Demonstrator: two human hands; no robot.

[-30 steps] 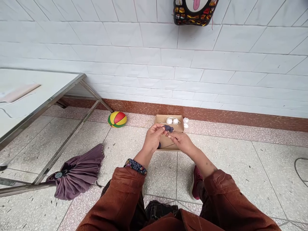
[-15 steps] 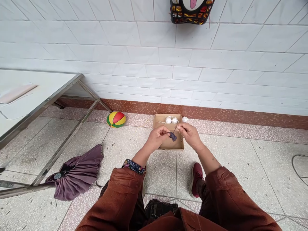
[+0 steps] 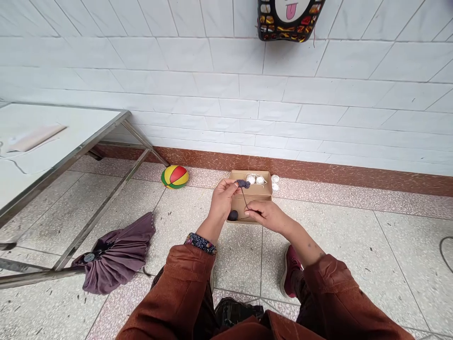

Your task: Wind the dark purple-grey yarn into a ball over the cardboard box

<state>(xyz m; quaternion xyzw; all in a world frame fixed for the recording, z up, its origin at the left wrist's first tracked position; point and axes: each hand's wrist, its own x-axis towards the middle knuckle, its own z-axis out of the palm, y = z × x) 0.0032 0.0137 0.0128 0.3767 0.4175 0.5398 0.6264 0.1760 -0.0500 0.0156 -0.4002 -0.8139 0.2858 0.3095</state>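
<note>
My left hand [image 3: 222, 197] pinches a small bundle of dark grey yarn [image 3: 243, 184] above a cardboard box [image 3: 268, 190]. From that bundle a strand of yarn [image 3: 244, 198] runs down to my right hand [image 3: 267, 215], whose closed fingers hold it. A dark ball of yarn [image 3: 232, 216] lies in the near left corner of the box. At the far side of the box rest two white yarn balls [image 3: 255, 179] with loose white thread. More white balls [image 3: 275, 182] sit on the floor just right of it.
A colourful ball [image 3: 174, 176] lies by the wall. To the left stand a metal-framed table [image 3: 88, 134] and a folded purple umbrella [image 3: 118, 255] on the floor. A dark patterned container [image 3: 288, 26] is at the wall above. A cable [image 3: 444, 255] lies far right.
My left hand has lifted the yarn bundle up and left. My right hand has moved down, drawing the strand out below it. The dark ball in the box has come into sight.
</note>
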